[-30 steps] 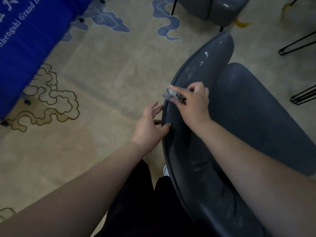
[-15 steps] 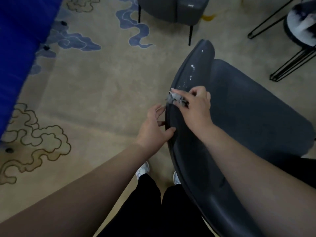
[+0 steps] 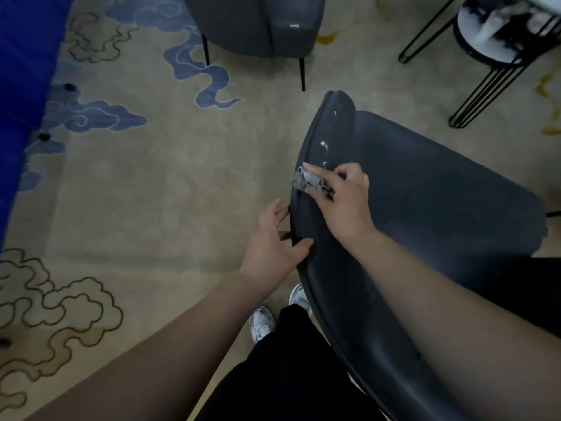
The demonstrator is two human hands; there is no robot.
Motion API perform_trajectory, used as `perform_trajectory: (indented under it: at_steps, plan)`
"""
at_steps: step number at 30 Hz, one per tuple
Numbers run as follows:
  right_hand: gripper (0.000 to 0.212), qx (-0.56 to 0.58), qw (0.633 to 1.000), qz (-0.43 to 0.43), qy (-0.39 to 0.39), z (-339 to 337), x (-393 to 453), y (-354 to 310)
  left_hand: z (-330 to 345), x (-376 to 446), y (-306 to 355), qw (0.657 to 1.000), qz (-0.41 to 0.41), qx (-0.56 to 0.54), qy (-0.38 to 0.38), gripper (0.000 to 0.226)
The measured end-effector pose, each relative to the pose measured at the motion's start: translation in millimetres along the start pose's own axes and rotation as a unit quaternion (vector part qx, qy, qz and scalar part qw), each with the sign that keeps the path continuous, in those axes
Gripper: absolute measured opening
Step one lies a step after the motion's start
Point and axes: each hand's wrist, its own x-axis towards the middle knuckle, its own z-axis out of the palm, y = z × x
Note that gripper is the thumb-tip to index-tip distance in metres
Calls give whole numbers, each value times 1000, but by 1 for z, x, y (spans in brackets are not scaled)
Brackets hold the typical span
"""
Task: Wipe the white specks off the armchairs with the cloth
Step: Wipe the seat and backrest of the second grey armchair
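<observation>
A dark grey armchair [image 3: 440,189] stands right in front of me, its curved backrest rim running from lower centre up to the middle. White specks [image 3: 324,144] dot the upper part of that rim. My right hand [image 3: 340,196] is shut on a small crumpled grey cloth [image 3: 308,180] and presses it on the rim just below the specks. My left hand [image 3: 274,238] holds the outer edge of the backrest, thumb on top and fingers behind it.
A second dark grey armchair [image 3: 258,22] stands at the top centre. A round side table on black wire legs [image 3: 498,41] is at the top right. A blue banner [image 3: 21,95] runs along the left edge. Patterned beige carpet [image 3: 158,189] lies all around; my shoes [image 3: 262,323] are beside the chair.
The view has tilted up and drawn back, so the chair sits lower in frame. My right hand has slid the cloth up the rim; fewer specks show there. My left hand keeps its hold.
</observation>
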Motion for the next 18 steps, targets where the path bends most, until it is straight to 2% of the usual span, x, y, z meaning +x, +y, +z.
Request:
perform_trajectory:
  at_steps: [4, 7, 11, 15, 18]
  plan:
    - [44, 35, 999, -10, 8, -3, -21, 7, -1, 16, 9, 1000, -11, -19, 14, 82]
    - [44, 35, 999, -9, 20, 2, 6, 11, 3, 26, 15, 999, -18, -33, 29, 71]
    - [40, 39, 998, 35, 36, 9, 41, 10, 8, 42, 27, 998, -14, -36, 56, 57]
    - [45, 76, 994, 51, 64, 5, 7, 17, 15, 64, 36, 997, -4, -16, 80, 47]
    - [49, 98, 993, 49, 46, 2, 0, 24, 23, 80, 44, 994, -1, 11, 111, 44]
